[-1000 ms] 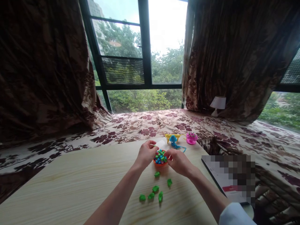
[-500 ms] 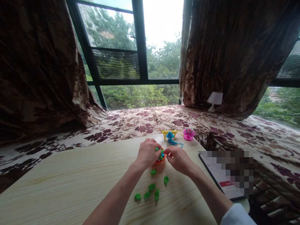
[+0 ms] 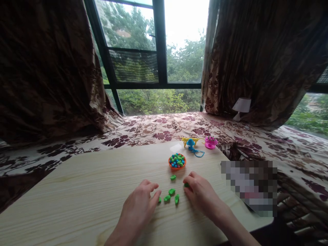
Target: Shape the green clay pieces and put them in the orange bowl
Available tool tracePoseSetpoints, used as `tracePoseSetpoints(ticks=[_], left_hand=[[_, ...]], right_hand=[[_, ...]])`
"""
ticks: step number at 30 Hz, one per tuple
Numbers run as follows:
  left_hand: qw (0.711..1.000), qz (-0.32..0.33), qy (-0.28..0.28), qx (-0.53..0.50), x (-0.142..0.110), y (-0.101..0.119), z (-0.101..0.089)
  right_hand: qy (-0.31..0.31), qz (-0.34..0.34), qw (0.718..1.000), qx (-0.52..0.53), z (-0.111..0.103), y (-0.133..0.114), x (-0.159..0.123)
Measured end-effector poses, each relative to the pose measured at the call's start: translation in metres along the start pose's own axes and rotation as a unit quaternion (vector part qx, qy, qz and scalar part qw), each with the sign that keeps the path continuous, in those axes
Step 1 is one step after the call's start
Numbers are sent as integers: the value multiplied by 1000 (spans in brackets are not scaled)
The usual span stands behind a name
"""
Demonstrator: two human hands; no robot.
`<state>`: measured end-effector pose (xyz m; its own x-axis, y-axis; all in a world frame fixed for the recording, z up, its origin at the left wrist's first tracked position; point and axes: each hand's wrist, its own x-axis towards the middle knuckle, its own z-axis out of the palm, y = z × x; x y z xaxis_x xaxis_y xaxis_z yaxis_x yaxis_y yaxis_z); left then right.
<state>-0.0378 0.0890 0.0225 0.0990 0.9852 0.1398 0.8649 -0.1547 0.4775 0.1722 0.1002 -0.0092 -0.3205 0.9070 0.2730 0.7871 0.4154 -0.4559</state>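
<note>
My left hand (image 3: 139, 206) is low over the table, its thumb and forefinger apart, just beside a small green piece that it partly covers. My right hand (image 3: 202, 193) has its fingertips closed round another green piece (image 3: 186, 185), mostly hidden by them. Between the hands lie several little green, leaf-like, moulded lumps (image 3: 172, 191), soft-looking like clay. One more lump (image 3: 173, 177) rests nearer the orange bowl (image 3: 176, 168). Small blue, green and pinkish balls (image 3: 177, 160) fill that bowl, and neither hand touches it.
Behind the bowl stand a blue mushroom-shaped figure (image 3: 190, 143), a yellow four-legged figure (image 3: 196, 140) and a pink figure with green dots (image 3: 210, 142). A tablet-like device, largely blurred out, lies at the table's right edge. A white lamp (image 3: 242, 105) stands by the curtain.
Both hands have left the bowl and come back toward me. The left hand is now beside the green lumps; the right has closed on the rightmost one. The view has shifted slightly.
</note>
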Motion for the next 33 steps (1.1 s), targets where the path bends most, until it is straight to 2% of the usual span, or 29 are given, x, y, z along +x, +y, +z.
tracePoseSetpoints(ticks=[3, 7, 9, 11, 13, 15, 17, 18, 22, 24, 28, 31, 33], left_hand=[[999, -24, -14, 41, -27, -5, 11], [998, -14, 32, 54, -41, -1, 19], [998, -30, 53, 11, -46, 0, 18], [991, -58, 58, -103, -52, -1, 15], [961, -81, 51, -260, -59, -2, 12], [921, -92, 53, -375, -67, -1, 6], [899, -102, 68, -421, -75, 1, 0], [894, -105, 76, -430, -79, 2, -4], [882, -127, 110, -441, -90, 0, -11], [863, -140, 126, -468, -93, -6, -9], [775, -172, 124, -595, -95, -18, -1], [718, -174, 130, -662, -95, -17, -1], [685, -171, 130, -696, -94, -15, -1]], right_hand=[[29, 10, 999, 43, 5, -2, -6], [74, 29, 982, 171, 3, -13, -18], [88, 28, 963, 254, 2, -23, -25], [85, 32, 934, 347, 4, -38, -31], [64, 45, 892, 445, 8, -55, -36], [43, 53, 847, 527, 14, -72, -39], [42, 53, 816, 574, 20, -87, -40], [47, 56, 810, 582, 23, -93, -41], [60, 71, 817, 569, 30, -107, -44], [49, 65, 821, 565, 34, -111, -47], [24, 43, 811, 584, 48, -119, -49], [44, 49, 805, 590, 52, -121, -44], [54, 65, 814, 575, 49, -122, -39]])
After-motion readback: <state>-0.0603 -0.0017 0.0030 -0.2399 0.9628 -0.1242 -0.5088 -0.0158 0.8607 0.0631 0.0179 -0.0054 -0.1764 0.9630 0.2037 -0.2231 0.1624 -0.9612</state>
